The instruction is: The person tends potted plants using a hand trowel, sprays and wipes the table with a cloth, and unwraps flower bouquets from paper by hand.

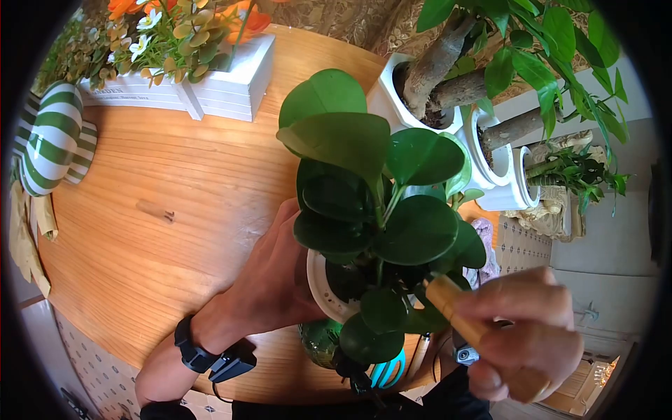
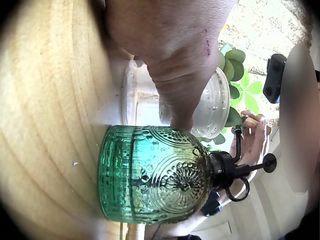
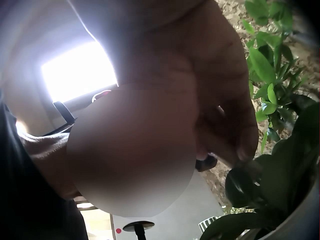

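Observation:
A plant with broad, round, dark green leaves [image 1: 416, 231] grows in a whitish plastic pot [image 1: 318, 280]. My left hand [image 1: 269, 276] grips the side of this pot, its fingers partly hidden behind leaves and rim. In the left wrist view, the thumb lies against the pot's wall [image 2: 211, 107]. My right hand [image 1: 525, 336] holds a slim tool by its wooden handle [image 1: 455, 308], pointing in among the leaves. Leaves hide the tool's working end. Close beside the left hand stands a green glass spray bottle [image 2: 155, 175] with a black pump.
White pots [image 1: 483, 157] with thick-stemmed plants line the far right. A white planter box [image 1: 224, 77] of flowers stands at the back left, near a green-and-white striped ornament [image 1: 52, 140]. Teal-handled scissors [image 1: 388, 371] lie at the wooden table's [image 1: 168, 259] near edge.

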{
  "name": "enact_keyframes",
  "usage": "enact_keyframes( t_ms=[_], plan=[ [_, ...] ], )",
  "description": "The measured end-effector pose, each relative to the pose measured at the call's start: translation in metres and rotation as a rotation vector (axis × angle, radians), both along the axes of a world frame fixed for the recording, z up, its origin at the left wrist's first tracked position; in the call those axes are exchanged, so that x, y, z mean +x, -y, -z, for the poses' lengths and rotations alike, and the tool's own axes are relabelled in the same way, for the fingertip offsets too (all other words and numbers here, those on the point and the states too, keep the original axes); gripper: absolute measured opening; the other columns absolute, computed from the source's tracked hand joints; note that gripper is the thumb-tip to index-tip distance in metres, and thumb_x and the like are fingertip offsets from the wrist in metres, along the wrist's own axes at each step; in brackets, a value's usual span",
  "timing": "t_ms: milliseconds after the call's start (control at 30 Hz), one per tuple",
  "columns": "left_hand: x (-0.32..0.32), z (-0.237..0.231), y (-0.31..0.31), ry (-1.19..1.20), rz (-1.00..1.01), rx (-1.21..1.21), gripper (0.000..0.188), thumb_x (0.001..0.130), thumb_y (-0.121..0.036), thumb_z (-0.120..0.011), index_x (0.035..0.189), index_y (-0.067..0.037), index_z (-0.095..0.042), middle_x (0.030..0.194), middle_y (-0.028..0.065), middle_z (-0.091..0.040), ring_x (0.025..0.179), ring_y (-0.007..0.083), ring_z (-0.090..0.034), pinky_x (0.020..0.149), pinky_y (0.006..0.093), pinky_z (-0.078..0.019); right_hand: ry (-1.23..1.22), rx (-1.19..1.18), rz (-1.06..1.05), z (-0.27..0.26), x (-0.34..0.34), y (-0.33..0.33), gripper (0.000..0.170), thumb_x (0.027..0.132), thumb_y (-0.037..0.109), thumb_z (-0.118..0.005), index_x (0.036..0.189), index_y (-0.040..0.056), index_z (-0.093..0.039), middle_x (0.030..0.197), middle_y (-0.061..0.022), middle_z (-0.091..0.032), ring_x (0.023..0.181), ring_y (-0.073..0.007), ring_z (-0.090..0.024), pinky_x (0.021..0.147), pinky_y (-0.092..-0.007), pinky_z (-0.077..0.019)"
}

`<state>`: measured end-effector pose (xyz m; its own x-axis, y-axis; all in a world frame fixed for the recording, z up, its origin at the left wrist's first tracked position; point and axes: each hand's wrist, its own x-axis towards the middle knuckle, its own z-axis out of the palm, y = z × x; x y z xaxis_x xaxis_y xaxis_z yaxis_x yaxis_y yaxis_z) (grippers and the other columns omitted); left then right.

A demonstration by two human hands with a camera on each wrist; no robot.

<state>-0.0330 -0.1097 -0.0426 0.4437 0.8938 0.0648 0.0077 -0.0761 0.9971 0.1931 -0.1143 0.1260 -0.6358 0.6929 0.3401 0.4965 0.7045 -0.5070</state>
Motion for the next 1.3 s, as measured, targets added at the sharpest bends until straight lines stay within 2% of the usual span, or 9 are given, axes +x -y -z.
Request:
enact_keyframes(
  t_ms=[167, 367, 467, 633, 667, 767, 933, 1067, 1300],
  plan=[
    [-0.001, 0.003, 0.002, 0.025, -0.023, -0.01, 0.094, 0.059, -0.025, -0.098, 0.138, -0.009, -0.051, 0.142, 0.0124, -0.052, 0.126, 0.0396, -0.048, 0.105, 0.0488, -0.0436, -0.008, -0.071, 0.178, -0.01, -0.015, 0.02, 0.029, 0.094, 0.028, -0.072, 0.101, 0.0134, -0.048, 0.106, -0.0153, -0.065, 0.081, -0.0223, -0.061, 0.072, -0.0323, -0.0503],
    [-0.002, 0.002, 0.0, -0.026, -0.034, 0.092, 0.094, 0.059, -0.026, -0.098, 0.138, -0.01, -0.051, 0.141, 0.0121, -0.053, 0.125, 0.0392, -0.048, 0.105, 0.0484, -0.0438, 0.084, -0.045, 0.059, 0.001, -0.005, 0.001, 0.03, 0.097, 0.032, -0.07, 0.103, 0.014, -0.046, 0.099, -0.0139, -0.064, 0.077, -0.019, -0.059, 0.074, -0.0289, -0.046],
    [-0.002, -0.004, -0.005, -0.086, -0.006, 0.104, 0.093, 0.059, -0.029, -0.097, 0.138, -0.011, -0.051, 0.141, 0.0115, -0.053, 0.126, 0.039, -0.047, 0.106, 0.0485, -0.0425, -0.207, 0.117, 0.065, 0.012, 0.008, 0.005, 0.04, 0.094, 0.043, -0.072, 0.1, 0.0126, -0.047, 0.097, -0.014, -0.064, 0.07, -0.0133, -0.056, 0.068, -0.0253, -0.0446],
    [-0.001, -0.002, -0.004, -0.096, 0.027, -0.041, 0.091, 0.061, -0.034, -0.096, 0.138, -0.012, -0.053, 0.141, 0.0104, -0.053, 0.129, 0.0385, -0.045, 0.109, 0.0483, -0.0392, -0.354, 0.412, 0.11, 0.022, 0.013, -0.003, 0.047, 0.094, 0.055, -0.066, 0.103, 0.0117, -0.05, 0.085, -0.0093, -0.056, 0.059, -0.0113, -0.042, 0.059, -0.0244, -0.0378],
    [-0.003, -0.008, -0.007, -0.136, 0.006, 0.085, 0.092, 0.061, -0.034, -0.096, 0.139, -0.012, -0.051, 0.143, 0.0111, -0.051, 0.129, 0.0383, -0.044, 0.11, 0.048, -0.0387, -0.423, 0.467, 0.154, 0.023, 0.012, -0.003, 0.048, 0.095, 0.056, -0.064, 0.105, 0.0115, -0.05, 0.084, -0.0081, -0.054, 0.058, -0.0108, -0.039, 0.058, -0.0242, -0.0362],
    [-0.005, -0.01, -0.006, -0.178, 0.006, 0.184, 0.096, 0.062, -0.033, -0.095, 0.142, -0.011, -0.048, 0.147, 0.013, -0.046, 0.131, 0.0384, -0.043, 0.112, 0.0476, -0.0373, -0.509, 0.205, 0.162, 0.022, -0.004, 0.0, 0.042, 0.098, 0.05, -0.062, 0.108, 0.0112, -0.05, 0.083, -0.0071, -0.053, 0.059, -0.0103, -0.037, 0.06, -0.0259, -0.0369],
    [-0.007, -0.008, -0.004, -0.172, 0.034, 0.101, 0.098, 0.063, -0.032, -0.095, 0.144, -0.01, -0.045, 0.149, 0.0148, -0.043, 0.136, 0.038, -0.04, 0.115, 0.0473, -0.0351, -0.183, 0.071, 0.099, 0.017, -0.007, 0.0, 0.033, 0.102, 0.043, -0.058, 0.1, 0.014, -0.043, 0.091, -0.0125, -0.06, 0.066, -0.0141, -0.051, 0.065, -0.0286, -0.0415],
    [-0.006, -0.007, -0.004, -0.155, 0.04, 0.034, 0.098, 0.065, -0.032, -0.094, 0.145, -0.008, -0.044, 0.15, 0.0155, -0.042, 0.14, 0.0374, -0.038, 0.117, 0.047, -0.0333, -0.066, 0.032, 0.14, 0.007, -0.015, 0.007, 0.031, 0.1, 0.041, -0.061, 0.102, 0.0143, -0.044, 0.091, -0.0139, -0.061, 0.066, -0.0156, -0.052, 0.064, -0.0285, -0.0415],
    [-0.005, -0.008, -0.006, -0.175, 0.038, 0.099, 0.096, 0.065, -0.032, -0.094, 0.144, -0.008, -0.045, 0.149, 0.0155, -0.043, 0.14, 0.037, -0.039, 0.117, 0.0465, -0.0334, -0.247, 0.163, -0.066, 0.018, 0.001, -0.013, 0.036, 0.101, 0.042, -0.06, 0.114, 0.0118, -0.047, 0.089, -0.0138, -0.062, 0.064, -0.0146, -0.053, 0.06, -0.0254, -0.0407]
  ],
)
